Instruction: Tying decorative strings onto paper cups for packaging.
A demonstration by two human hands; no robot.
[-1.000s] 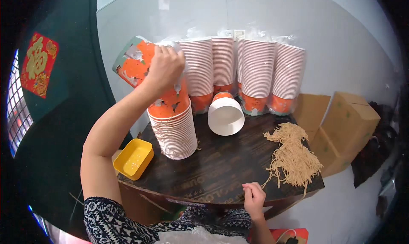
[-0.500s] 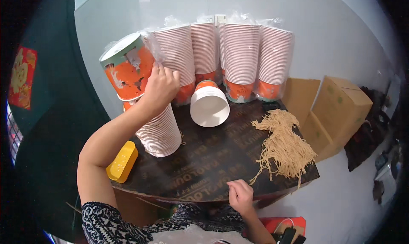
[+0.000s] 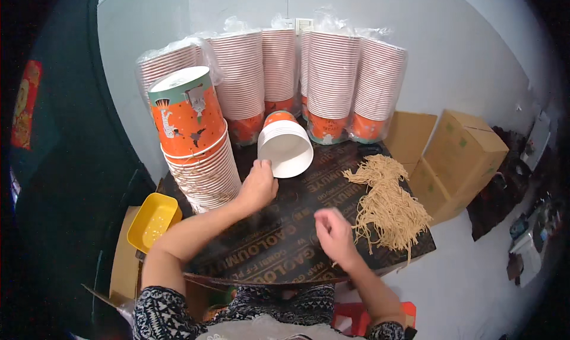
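Note:
A few nested paper buckets (image 3: pixel 287 153), white inside and orange outside, lie on their side on the dark table with their mouth facing me. My left hand (image 3: pixel 259 184) has its fingers closed at the lower left of the bucket rim. To the left rises a stack of upside-down paper buckets (image 3: pixel 196 123), the top one orange and green, with tan strands between the rims. My right hand (image 3: pixel 335 236) hovers over the table front with its fingers curled in; what they hold, if anything, is hidden. Right of it lies a bundle of tan strings (image 3: pixel 392 206).
Tall stacks of paper buckets in clear plastic (image 3: pixel 332 78) line the back by the wall. A yellow tray (image 3: pixel 155 221) with small pale bits sits at the left edge. Cardboard boxes (image 3: pixel 463 156) stand beyond the right edge, and a red stool (image 3: pixel 356 316) is below.
My left hand has let go of the orange bucket, which now sits upside down on the left stack, and moved right to the lying buckets. My right hand has lifted forward.

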